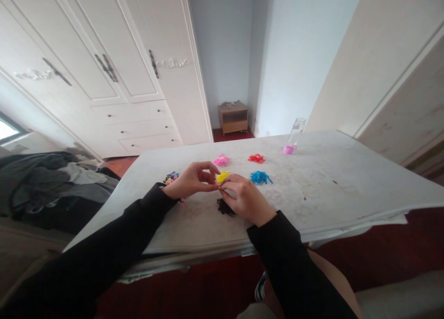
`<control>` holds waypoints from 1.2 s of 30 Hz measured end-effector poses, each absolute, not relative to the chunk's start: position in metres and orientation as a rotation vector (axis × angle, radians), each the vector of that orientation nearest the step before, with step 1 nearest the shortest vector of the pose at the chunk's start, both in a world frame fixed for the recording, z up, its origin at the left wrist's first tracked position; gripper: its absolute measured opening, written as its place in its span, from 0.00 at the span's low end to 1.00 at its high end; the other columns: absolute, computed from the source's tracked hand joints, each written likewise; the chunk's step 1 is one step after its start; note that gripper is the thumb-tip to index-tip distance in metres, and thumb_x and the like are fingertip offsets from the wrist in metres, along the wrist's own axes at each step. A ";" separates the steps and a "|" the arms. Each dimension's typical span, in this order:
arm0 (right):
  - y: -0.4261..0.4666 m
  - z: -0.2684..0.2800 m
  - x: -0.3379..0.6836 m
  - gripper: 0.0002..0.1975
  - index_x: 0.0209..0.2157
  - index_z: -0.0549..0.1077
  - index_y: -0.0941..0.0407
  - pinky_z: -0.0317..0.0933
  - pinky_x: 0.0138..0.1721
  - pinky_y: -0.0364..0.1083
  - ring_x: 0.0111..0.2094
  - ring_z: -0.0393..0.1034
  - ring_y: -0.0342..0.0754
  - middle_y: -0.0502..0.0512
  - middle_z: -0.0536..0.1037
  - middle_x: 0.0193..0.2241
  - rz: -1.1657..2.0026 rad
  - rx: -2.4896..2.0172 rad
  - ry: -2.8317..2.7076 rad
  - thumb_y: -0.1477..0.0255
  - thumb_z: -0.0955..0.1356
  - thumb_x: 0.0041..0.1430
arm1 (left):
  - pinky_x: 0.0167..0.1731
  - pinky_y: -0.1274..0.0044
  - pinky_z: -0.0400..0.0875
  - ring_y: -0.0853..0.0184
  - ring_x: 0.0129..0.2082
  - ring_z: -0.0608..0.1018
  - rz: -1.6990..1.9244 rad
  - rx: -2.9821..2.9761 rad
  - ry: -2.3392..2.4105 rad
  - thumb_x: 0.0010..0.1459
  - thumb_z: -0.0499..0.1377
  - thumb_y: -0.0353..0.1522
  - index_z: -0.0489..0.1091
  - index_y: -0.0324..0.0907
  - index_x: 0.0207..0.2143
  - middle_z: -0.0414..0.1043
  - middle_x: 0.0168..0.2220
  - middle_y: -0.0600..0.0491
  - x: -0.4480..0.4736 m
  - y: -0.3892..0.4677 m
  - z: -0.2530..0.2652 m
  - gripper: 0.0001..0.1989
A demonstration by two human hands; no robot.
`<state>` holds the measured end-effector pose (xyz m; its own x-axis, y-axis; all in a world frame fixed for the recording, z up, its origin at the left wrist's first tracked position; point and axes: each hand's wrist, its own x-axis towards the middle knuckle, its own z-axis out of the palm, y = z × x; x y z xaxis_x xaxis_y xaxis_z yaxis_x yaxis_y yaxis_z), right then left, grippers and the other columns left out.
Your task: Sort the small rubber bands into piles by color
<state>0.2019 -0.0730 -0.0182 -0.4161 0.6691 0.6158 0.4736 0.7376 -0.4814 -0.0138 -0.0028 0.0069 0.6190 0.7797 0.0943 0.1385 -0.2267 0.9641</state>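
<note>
My left hand (194, 180) and my right hand (244, 199) meet over the middle of the table, fingertips pinched together. Whatever they pinch is too small to make out. Just behind the fingers lies a yellow pile (222, 176) of small thin pieces, partly hidden. A black pile (225, 208) sits beneath my right hand. To the right is a blue pile (261, 178); farther back are a pink pile (221, 159) and a red pile (256, 158). A mixed-colour pile (171, 177) shows partly behind my left wrist.
The white-covered table (333, 171) has a ragged front edge. Near its back right stands a clear glass bottle (297, 130) with a pink object (289, 149) at its base. Dark clothes (62, 184) are heaped at left. Beyond are a white wardrobe (135, 120) and a small wooden cabinet (233, 118).
</note>
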 end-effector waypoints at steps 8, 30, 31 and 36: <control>-0.048 0.030 0.249 0.08 0.31 0.80 0.56 0.69 0.46 0.50 0.40 0.78 0.51 0.57 0.84 0.36 0.136 -1.127 -2.020 0.80 0.69 0.61 | 0.37 0.74 0.83 0.64 0.35 0.87 0.774 1.595 0.738 0.46 0.81 0.37 0.75 0.41 0.37 0.83 0.33 0.52 -0.011 -0.003 0.001 0.22; 0.043 -0.015 0.326 0.15 0.24 0.79 0.57 0.61 0.41 0.48 0.35 0.74 0.51 0.59 0.83 0.29 0.097 -1.489 -1.751 0.68 0.66 0.63 | 0.38 0.77 0.83 0.65 0.35 0.88 0.785 1.552 0.779 0.49 0.80 0.37 0.77 0.40 0.36 0.87 0.34 0.50 -0.016 -0.001 -0.003 0.19; 0.043 -0.015 0.326 0.16 0.24 0.79 0.57 0.61 0.41 0.48 0.35 0.75 0.52 0.59 0.83 0.29 0.098 -1.493 -1.762 0.68 0.66 0.63 | 0.38 0.77 0.83 0.65 0.35 0.88 0.791 1.556 0.777 0.50 0.80 0.37 0.77 0.40 0.36 0.87 0.34 0.50 -0.016 -0.001 -0.002 0.18; 0.043 -0.014 0.325 0.17 0.23 0.79 0.57 0.61 0.41 0.49 0.35 0.77 0.54 0.60 0.83 0.28 0.129 -1.495 -1.789 0.68 0.66 0.64 | 0.38 0.78 0.83 0.66 0.35 0.88 0.808 1.556 0.753 0.51 0.80 0.35 0.78 0.39 0.37 0.87 0.34 0.50 -0.015 -0.003 0.001 0.17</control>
<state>0.3253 0.0428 -0.0141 0.0013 0.8698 0.4935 0.7902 0.3015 -0.5336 -0.0153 -0.0032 0.0009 0.5540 0.8280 0.0868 0.0289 -0.1233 0.9920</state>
